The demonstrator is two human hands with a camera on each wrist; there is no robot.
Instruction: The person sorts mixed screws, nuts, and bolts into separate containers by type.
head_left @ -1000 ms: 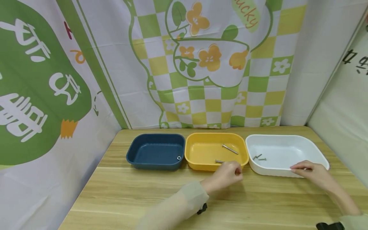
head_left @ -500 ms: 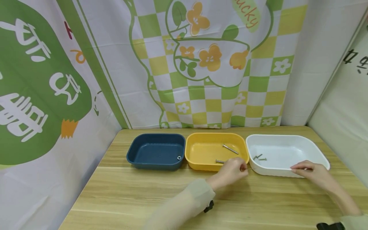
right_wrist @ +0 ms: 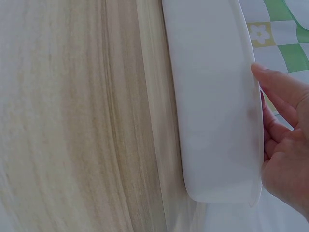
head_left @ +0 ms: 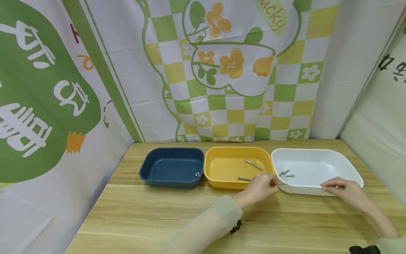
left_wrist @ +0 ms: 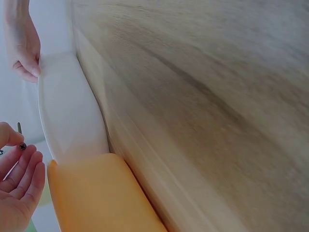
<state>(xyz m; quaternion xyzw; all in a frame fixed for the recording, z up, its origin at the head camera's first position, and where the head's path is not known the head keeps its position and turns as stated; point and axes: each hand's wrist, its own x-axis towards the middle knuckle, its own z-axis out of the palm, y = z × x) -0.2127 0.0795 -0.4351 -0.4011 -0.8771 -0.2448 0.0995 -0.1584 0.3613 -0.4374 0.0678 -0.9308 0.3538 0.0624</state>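
Note:
My left hand point(head_left: 260, 187) pinches a small screw point(left_wrist: 21, 137) between thumb and fingers, its cross-slotted head showing in the left wrist view. In the head view this hand is in front of the seam between the yellow tray point(head_left: 219, 183) and the white tray point(head_left: 304, 189). My right hand point(head_left: 347, 192) grips the front rim of the white tray; the right wrist view shows the thumb point(right_wrist: 270, 79) at the rim and the fingers behind it. Several small screws point(head_left: 289, 175) lie at the white tray's left end. Two long bolts point(head_left: 254, 164) rest in the yellow tray.
A dark blue tray point(head_left: 172, 183) stands left of the yellow one, with a nut point(head_left: 197, 174) in its front right corner. All the trays sit side by side toward the back of the wooden table point(head_left: 133, 218). A patterned curtain point(head_left: 222, 106) hangs behind.
My left hand has moved right along the front of the yellow tray toward the white tray, and the screw now shows at its fingertips. My right hand has stayed on the white rim.

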